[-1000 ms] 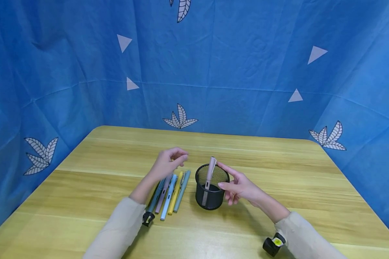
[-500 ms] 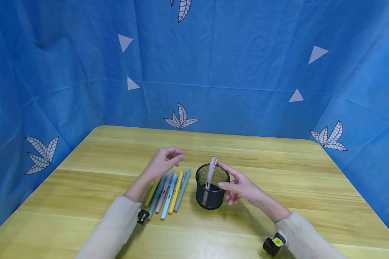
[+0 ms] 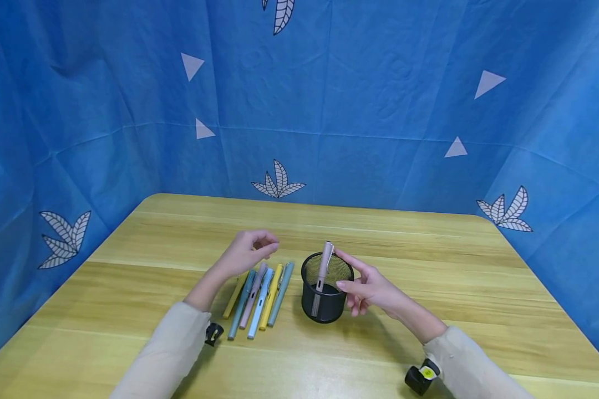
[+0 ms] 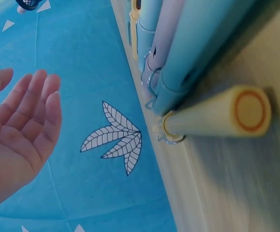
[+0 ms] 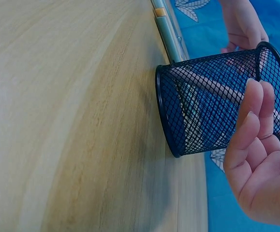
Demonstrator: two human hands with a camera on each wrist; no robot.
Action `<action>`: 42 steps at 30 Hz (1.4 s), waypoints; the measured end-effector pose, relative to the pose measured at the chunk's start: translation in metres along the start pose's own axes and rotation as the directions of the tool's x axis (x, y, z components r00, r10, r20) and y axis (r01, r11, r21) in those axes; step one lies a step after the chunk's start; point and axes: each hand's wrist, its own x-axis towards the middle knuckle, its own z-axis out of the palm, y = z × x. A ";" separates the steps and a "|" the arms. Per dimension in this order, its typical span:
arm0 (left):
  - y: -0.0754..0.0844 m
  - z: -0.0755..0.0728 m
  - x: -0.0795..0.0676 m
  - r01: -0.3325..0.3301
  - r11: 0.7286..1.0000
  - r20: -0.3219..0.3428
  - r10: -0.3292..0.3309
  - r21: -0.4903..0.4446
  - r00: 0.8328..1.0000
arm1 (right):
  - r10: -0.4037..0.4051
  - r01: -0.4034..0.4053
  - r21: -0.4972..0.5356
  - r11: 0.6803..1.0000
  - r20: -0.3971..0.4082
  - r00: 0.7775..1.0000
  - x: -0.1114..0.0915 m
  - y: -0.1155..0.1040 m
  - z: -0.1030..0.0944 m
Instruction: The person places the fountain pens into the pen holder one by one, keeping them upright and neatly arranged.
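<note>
In the head view, a black mesh pen holder (image 3: 328, 307) stands upright on the table with one pale lilac pen (image 3: 324, 263) leaning inside it. My right hand (image 3: 374, 288) holds the holder's rim from the right between index finger and thumb; its other fingers are bent beside the wall in the right wrist view. Just left of it lie several capped pens side by side, among them a light blue pen (image 3: 260, 305), a yellow pen (image 3: 271, 298) and a teal pen (image 3: 281, 293). My left hand (image 3: 247, 254) hovers above their far ends, fingers loosely bent, holding nothing.
The light wooden table (image 3: 429, 249) spreads around the pens and holder. A blue patterned curtain (image 3: 359, 111) hangs behind its far edge and along both sides. Each wrist carries a small black camera, such as the right wrist camera (image 3: 418, 380).
My left hand has drawn back a little to the left, uncovering the leftmost yellow pen and the teal pen beside it. The right hand, holder and pens have stayed put.
</note>
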 end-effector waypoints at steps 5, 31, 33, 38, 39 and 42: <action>-0.003 -0.004 -0.002 -0.001 0.996 0.066 -0.004 0.085 0.998 | -0.004 0.004 -0.003 1.000 -0.003 1.000 0.000 0.000 0.000; -0.012 -0.023 -0.014 0.074 0.973 0.226 -0.124 0.217 0.966 | 0.008 -0.008 -0.009 1.000 -0.005 1.000 0.000 0.001 0.000; -0.013 -0.024 -0.014 0.083 0.966 0.230 -0.141 0.245 0.963 | 0.006 -0.006 -0.008 1.000 -0.001 1.000 0.000 0.001 0.000; -0.013 -0.026 -0.013 0.115 0.950 0.249 -0.191 0.291 0.949 | -0.003 0.003 0.001 1.000 0.011 1.000 0.000 0.001 0.000; -0.013 -0.026 -0.013 0.123 0.948 0.253 -0.201 0.293 0.946 | -0.004 0.004 0.003 1.000 0.013 1.000 0.000 0.001 0.000; -0.015 -0.029 -0.013 0.130 0.945 0.272 -0.216 0.301 0.938 | -0.006 0.006 0.002 1.000 0.012 1.000 0.000 0.000 0.000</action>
